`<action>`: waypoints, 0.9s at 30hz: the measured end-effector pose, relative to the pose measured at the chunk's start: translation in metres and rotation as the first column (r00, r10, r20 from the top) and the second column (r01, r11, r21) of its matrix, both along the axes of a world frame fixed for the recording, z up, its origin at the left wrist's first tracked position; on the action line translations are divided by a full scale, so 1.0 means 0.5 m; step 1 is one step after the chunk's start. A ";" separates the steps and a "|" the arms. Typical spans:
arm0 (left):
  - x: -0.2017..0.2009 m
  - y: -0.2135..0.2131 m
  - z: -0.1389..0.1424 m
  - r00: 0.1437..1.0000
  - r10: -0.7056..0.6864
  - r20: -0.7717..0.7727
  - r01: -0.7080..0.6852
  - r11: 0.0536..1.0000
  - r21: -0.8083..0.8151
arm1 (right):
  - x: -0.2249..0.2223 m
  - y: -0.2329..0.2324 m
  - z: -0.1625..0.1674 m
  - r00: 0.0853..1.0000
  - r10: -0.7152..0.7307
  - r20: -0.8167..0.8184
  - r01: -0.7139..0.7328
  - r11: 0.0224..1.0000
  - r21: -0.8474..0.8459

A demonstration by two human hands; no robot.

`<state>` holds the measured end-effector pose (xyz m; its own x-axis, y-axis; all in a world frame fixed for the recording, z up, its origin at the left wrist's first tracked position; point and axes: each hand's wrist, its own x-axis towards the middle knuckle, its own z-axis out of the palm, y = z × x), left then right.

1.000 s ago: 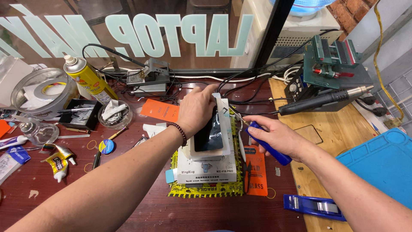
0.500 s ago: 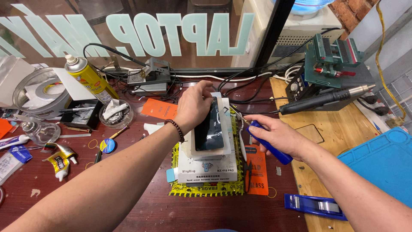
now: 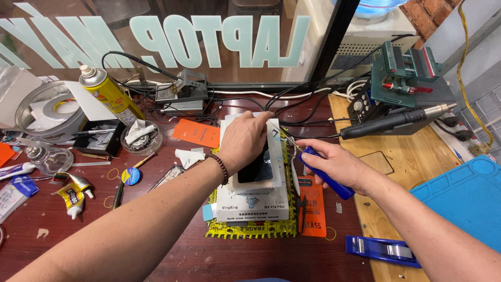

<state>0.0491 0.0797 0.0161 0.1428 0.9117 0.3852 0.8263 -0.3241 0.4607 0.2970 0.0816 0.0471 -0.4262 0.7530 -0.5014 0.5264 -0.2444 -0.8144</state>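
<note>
left hand (image 3: 245, 143): palm down, fingers curled over the top edge of the dark phone (image 3: 257, 168), pinning it flat.
phone: face up on the white heating pad (image 3: 253, 196), mid-desk, partly hidden by the left hand.
right hand (image 3: 334, 164): closed around the blue-handled tool (image 3: 326, 175); thin tip aimed at the phone's upper right edge.
contact: can't tell if the tip is actually in the seam; too small to see.
technique: keep the blade shallow and near parallel to the glass, press down steadily with the left hand, work along the edge, don't lever.
risk: cracked glass if pried steeply; thumb sits close to the tip.
nearby: hot-air handle (image 3: 391, 122) just right; black tweezers (image 3: 302, 211) beside the pad.
</note>
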 end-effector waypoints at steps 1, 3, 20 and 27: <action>0.002 0.002 -0.003 1.000 -0.009 0.003 0.009 1.000 0.006 | -0.001 0.001 0.000 1.000 -0.002 0.001 0.002 1.000 0.002; 0.010 0.009 -0.013 0.991 0.097 0.093 -0.091 0.994 -0.062 | 0.002 0.001 -0.001 1.000 0.003 -0.013 -0.003 1.000 -0.003; -0.182 -0.004 -0.052 0.543 0.551 0.634 -0.182 0.814 -0.551 | -0.013 0.003 0.003 0.999 0.045 0.008 -0.045 0.999 0.009; -0.219 -0.023 -0.137 0.332 0.632 0.700 -0.036 0.750 -0.660 | -0.036 0.003 0.009 0.998 0.061 0.022 -0.061 0.998 0.002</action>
<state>-0.0602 0.0681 -0.0522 -0.3488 0.8489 -0.3972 -0.1483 0.3685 0.9177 0.2790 0.0830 0.0515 -0.4603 0.7273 -0.5090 0.5576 -0.2093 -0.8033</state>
